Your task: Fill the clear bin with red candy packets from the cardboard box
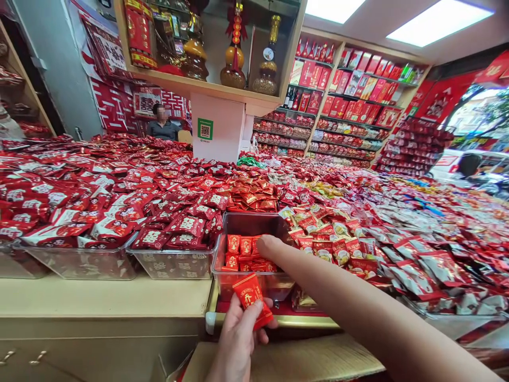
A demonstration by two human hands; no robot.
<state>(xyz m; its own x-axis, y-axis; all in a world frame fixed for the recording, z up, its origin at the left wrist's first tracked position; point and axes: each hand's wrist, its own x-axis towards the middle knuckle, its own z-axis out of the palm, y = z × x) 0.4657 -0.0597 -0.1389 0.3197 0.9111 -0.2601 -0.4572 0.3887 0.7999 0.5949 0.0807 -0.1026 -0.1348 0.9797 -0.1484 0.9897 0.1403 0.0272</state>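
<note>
My left hand point(237, 331) pinches a red candy packet point(249, 291) with gold lettering between thumb and fingers, in front of a clear plastic bin point(217, 265). Inside that bin, several small red packets point(233, 245) of the same look lie in the front part, while dark bare wall shows behind them. My right arm comes in from the lower right, and my right hand point(269, 246) is down in the bin over the packets. Its fingers are hidden from view, so I cannot see what they touch.
Heaped bins of maroon packets point(186, 225) stand to the left, durian candy packets point(322, 244) to the right. An open cardboard box point(290, 355) lies below the counter edge. A display cabinet point(170, 77) hangs above a white pillar point(217, 127). A person point(162, 127) sits behind.
</note>
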